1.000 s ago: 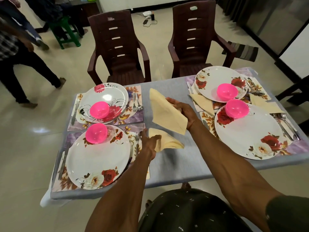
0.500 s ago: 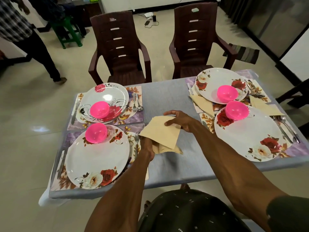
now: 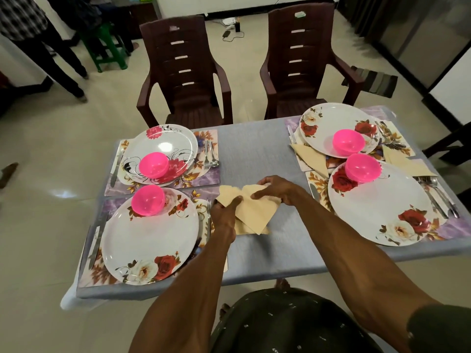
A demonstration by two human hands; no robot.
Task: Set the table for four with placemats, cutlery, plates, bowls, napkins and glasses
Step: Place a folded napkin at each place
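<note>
A beige napkin (image 3: 257,212) lies on the grey tablecloth (image 3: 254,149) at the table's middle, over a second beige napkin (image 3: 243,229). My left hand (image 3: 224,212) pinches its left corner. My right hand (image 3: 276,188) grips its upper edge. Four floral plates sit on placemats: far left (image 3: 163,141), near left (image 3: 150,238), far right (image 3: 328,126), near right (image 3: 382,207). Each carries a pink bowl, such as the bowl (image 3: 153,165) on the far left plate. A fork and spoon (image 3: 210,156) and knives lie beside the plates. Two folded napkins (image 3: 311,156) (image 3: 407,164) lie at the right settings.
Two brown plastic chairs (image 3: 183,72) (image 3: 303,59) stand at the far side of the table. A person's legs (image 3: 63,62) and a green stool (image 3: 107,47) are at the upper left. The table's near edge (image 3: 254,273) is close to my body.
My right hand has brought the raised napkin down flat onto the table. My left hand has moved onto its left corner, and both hands now hold it over the lower napkin.
</note>
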